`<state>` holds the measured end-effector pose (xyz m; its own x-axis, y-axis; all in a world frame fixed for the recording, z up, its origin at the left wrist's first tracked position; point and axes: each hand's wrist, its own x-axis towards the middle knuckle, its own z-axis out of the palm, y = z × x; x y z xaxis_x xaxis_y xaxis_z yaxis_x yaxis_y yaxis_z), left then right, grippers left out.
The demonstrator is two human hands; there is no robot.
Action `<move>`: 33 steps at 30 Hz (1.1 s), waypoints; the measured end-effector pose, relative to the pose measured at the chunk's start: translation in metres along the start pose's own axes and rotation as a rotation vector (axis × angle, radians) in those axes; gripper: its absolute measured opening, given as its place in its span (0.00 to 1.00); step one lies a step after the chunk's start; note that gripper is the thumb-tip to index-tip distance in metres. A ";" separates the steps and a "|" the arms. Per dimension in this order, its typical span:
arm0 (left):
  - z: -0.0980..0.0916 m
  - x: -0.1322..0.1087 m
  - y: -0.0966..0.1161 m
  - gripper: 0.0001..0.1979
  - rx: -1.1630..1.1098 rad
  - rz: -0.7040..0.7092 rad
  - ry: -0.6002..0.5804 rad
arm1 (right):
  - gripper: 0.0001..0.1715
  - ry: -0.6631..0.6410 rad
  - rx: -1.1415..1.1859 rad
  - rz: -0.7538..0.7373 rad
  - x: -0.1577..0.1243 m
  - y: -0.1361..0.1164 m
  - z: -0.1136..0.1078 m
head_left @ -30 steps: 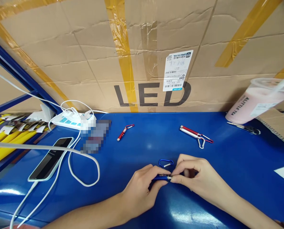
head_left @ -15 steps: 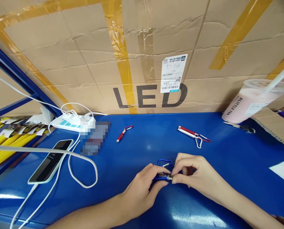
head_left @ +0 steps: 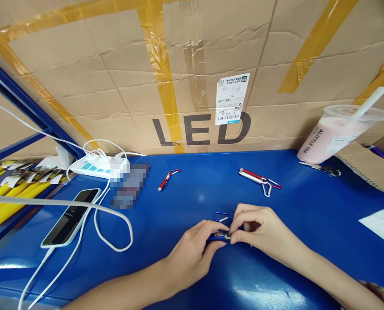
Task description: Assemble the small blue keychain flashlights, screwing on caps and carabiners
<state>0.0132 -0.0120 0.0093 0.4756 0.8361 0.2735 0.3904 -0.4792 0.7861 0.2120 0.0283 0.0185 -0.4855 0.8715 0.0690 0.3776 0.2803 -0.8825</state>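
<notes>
A small blue keychain flashlight (head_left: 215, 237), with a dark printed label and a silvery end, lies in my left hand (head_left: 193, 247). The thumb and fingers of that hand grip its body. My right hand (head_left: 259, 226) is closed in a pinch at the flashlight's right end, on a small silvery piece mostly hidden by the fingertips. Just beyond the left fingers, a blue carabiner clip (head_left: 222, 216) rests on the blue table (head_left: 198, 193). Farther back lie a red keychain flashlight (head_left: 164, 182) with a clip, and a red and silver pair (head_left: 252, 175) with clips.
A tilted pink drink cup (head_left: 333, 133) stands at the right, with keys (head_left: 330, 172) in front. White paper (head_left: 382, 228) lies near the right edge. On the left are a phone (head_left: 71, 219), looping cables and a power strip (head_left: 91, 165). A big cardboard box (head_left: 121, 86) rises behind.
My right fingertips have come slightly closer to the flashlight, and less of the silvery end shows between the hands. The view has shifted slightly; the things on the table stay put.
</notes>
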 end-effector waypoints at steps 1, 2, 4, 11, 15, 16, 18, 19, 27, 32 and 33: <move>0.001 -0.001 -0.001 0.10 -0.008 -0.009 -0.004 | 0.08 0.000 -0.017 -0.030 -0.001 0.001 0.000; 0.001 -0.001 -0.001 0.10 -0.018 -0.021 -0.013 | 0.08 0.003 -0.034 -0.064 -0.002 0.001 0.001; 0.003 -0.001 -0.002 0.10 -0.046 -0.045 -0.032 | 0.09 0.013 -0.069 -0.138 -0.004 0.003 0.001; 0.004 0.002 -0.001 0.09 -0.066 -0.061 -0.037 | 0.18 0.024 -0.375 -0.446 -0.004 0.003 0.000; 0.005 0.000 -0.004 0.09 -0.040 -0.035 -0.033 | 0.22 -0.038 -0.494 -0.531 -0.005 0.003 0.001; 0.005 0.000 -0.005 0.09 -0.030 -0.023 -0.031 | 0.22 -0.043 -0.504 -0.528 -0.005 0.003 0.002; 0.005 -0.001 -0.006 0.09 -0.002 0.006 -0.020 | 0.23 -0.040 -0.504 -0.509 -0.007 0.002 0.005; 0.006 -0.001 -0.007 0.09 0.016 0.021 -0.014 | 0.23 -0.042 -0.486 -0.486 -0.007 0.001 0.007; 0.005 0.002 -0.007 0.07 0.156 0.135 0.008 | 0.21 -0.124 -0.131 -0.167 -0.010 -0.006 0.012; 0.005 0.001 -0.006 0.15 0.206 0.158 0.038 | 0.21 -0.130 -0.089 -0.097 -0.009 -0.006 0.013; 0.005 0.001 -0.006 0.15 0.221 0.166 0.042 | 0.22 -0.127 -0.084 -0.090 -0.009 -0.007 0.013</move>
<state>0.0149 -0.0100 0.0024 0.5163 0.7494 0.4145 0.4744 -0.6532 0.5901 0.2036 0.0136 0.0180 -0.6141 0.7849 0.0824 0.3902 0.3927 -0.8328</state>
